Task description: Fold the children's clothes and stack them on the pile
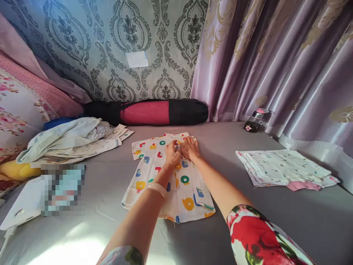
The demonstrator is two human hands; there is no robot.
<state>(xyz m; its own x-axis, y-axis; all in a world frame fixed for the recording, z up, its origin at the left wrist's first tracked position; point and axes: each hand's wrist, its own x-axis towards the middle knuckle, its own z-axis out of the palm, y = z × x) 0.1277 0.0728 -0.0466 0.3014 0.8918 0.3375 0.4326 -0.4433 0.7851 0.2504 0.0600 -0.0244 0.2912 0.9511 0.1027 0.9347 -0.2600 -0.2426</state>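
A small short-sleeved white shirt [162, 176] with colourful letter and animal prints lies spread on the grey sheet in front of me. My left hand [173, 153] is on its upper middle, fingers curled in a pinch on the cloth near the front opening. Right beside it, my right hand [190, 148] rests on the upper right part of the shirt, below the shoulder. Its fingers are stretched out and lie flat, with the thumb side close to the left fingertips. The hands cover part of the collar and chest.
A folded stack of white printed clothes [284, 167] lies at right. Behind it stands a dark bottle [255, 120] by the curtain [237, 66]. Rumpled clothes [74, 140] and a white device [27, 202] are at left. A black-and-red roll bag [146, 112] lies along the wall.
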